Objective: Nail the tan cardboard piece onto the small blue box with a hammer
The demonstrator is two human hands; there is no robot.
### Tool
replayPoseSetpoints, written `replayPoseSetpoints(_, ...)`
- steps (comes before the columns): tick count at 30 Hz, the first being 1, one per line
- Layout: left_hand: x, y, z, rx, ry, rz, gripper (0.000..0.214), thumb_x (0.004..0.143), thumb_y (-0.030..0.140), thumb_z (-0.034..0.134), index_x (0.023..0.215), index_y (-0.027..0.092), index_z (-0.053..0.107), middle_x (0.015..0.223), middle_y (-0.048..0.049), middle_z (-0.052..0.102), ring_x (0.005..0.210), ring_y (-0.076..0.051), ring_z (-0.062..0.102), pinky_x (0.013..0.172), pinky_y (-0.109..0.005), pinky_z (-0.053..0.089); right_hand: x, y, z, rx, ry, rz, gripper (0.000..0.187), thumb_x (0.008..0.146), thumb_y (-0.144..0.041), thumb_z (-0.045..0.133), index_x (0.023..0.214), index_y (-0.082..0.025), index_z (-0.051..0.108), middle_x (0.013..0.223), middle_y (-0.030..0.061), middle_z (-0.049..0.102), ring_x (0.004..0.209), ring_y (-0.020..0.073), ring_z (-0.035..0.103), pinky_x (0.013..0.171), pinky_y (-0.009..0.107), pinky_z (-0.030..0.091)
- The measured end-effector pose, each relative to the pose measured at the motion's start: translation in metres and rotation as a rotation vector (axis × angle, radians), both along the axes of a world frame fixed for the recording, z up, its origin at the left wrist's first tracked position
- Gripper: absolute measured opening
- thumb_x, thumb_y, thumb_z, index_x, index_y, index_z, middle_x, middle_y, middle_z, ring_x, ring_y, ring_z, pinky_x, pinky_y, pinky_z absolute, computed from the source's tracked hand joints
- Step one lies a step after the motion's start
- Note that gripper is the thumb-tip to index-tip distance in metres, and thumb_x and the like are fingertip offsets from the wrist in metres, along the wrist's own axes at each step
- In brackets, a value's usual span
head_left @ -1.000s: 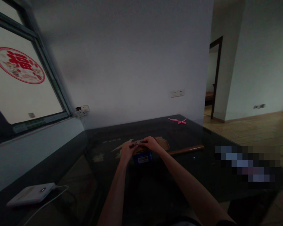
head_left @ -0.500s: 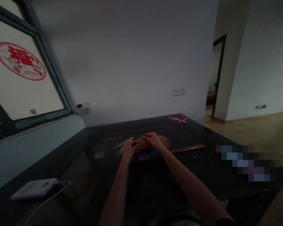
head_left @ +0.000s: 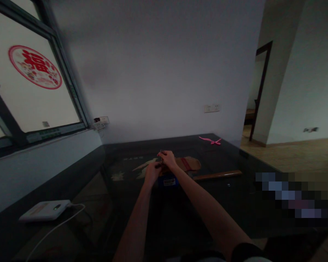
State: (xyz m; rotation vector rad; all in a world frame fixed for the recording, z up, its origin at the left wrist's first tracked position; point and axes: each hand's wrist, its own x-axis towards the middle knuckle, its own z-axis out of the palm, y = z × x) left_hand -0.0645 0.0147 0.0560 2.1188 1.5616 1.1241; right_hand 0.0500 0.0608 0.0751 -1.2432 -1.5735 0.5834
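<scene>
Both my arms reach out over a dark glass table [head_left: 202, 203]. My left hand [head_left: 152, 171] and my right hand [head_left: 168, 159] are closed together on a small dark object held just above a small blue box [head_left: 167, 180]. The object is too dim and small to name. My right hand sits slightly higher than the left, fingers pinched at the object's top. Behind the hands lies a brown paper bag [head_left: 188, 163].
A wooden stick [head_left: 218, 175] lies right of the box. A pink ribbon [head_left: 211, 140] rests at the table's far corner. A white device with a cable [head_left: 45, 210] sits on the ledge at left. A window is at left, a doorway at right.
My hands have drawn closer together and my right hand has risen a little. The object was held flat between both hands a second ago. The camera has turned slightly.
</scene>
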Motion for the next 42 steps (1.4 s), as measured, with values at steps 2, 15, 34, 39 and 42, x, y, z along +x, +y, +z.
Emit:
replayPoseSetpoints(2, 0.000, 0.000, 0.000, 0.029, 0.034, -0.001, 0.016, 0.075, 0.019, 0.057, 0.080, 0.016, 0.072, 0.080, -0.0059, 0.070, 0.078, -0.020, 0.062, 0.070, -0.027, 0.042, -0.001, 0.000, -0.005, -0.005, -0.031, -0.026, 0.025, 0.080, -0.028, 0.053, 0.080, -0.014, 0.074, 0.073, 0.0055, 0.071, 0.070, 0.0161, 0.062, 0.062, 0.022, 0.041)
replayPoseSetpoints(15, -0.005, 0.006, -0.005, 0.087, 0.107, -0.028, 0.014, 0.079, 0.022, 0.057, 0.077, 0.016, 0.070, 0.079, -0.0045, 0.069, 0.077, -0.017, 0.061, 0.069, -0.024, 0.041, 0.001, -0.001, -0.011, -0.017, -0.135, -0.049, 0.024, 0.084, -0.028, 0.053, 0.086, -0.016, 0.074, 0.087, 0.0075, 0.073, 0.082, 0.0178, 0.065, 0.069, 0.023, 0.043)
replayPoseSetpoints(34, -0.006, 0.005, -0.002, 0.080, -0.059, 0.016, 0.016, 0.078, 0.025, 0.058, 0.072, 0.015, 0.069, 0.074, -0.0034, 0.068, 0.071, -0.016, 0.061, 0.067, -0.024, 0.043, -0.001, 0.000, -0.012, -0.025, -0.191, -0.046, 0.022, 0.083, -0.027, 0.055, 0.086, -0.015, 0.074, 0.090, 0.0092, 0.073, 0.084, 0.0178, 0.064, 0.071, 0.022, 0.041)
replayPoseSetpoints(39, -0.016, 0.012, -0.001, 0.068, -0.284, 0.026, 0.023, 0.075, 0.035, 0.061, 0.078, 0.015, 0.070, 0.077, -0.0031, 0.070, 0.071, -0.016, 0.063, 0.066, -0.023, 0.045, -0.001, -0.001, -0.013, -0.020, -0.191, -0.058, 0.020, 0.082, -0.028, 0.058, 0.084, -0.016, 0.074, 0.087, 0.0080, 0.073, 0.081, 0.0167, 0.063, 0.068, 0.021, 0.041)
replayPoseSetpoints(42, -0.016, 0.014, -0.001, 0.089, -0.350, 0.060, 0.027, 0.071, 0.038, 0.064, 0.075, 0.013, 0.070, 0.073, -0.0041, 0.070, 0.068, -0.016, 0.062, 0.064, -0.023, 0.046, -0.002, -0.001, -0.013, -0.007, -0.186, -0.065, 0.021, 0.083, -0.029, 0.057, 0.082, -0.016, 0.074, 0.084, 0.0069, 0.073, 0.078, 0.0155, 0.063, 0.066, 0.021, 0.040)
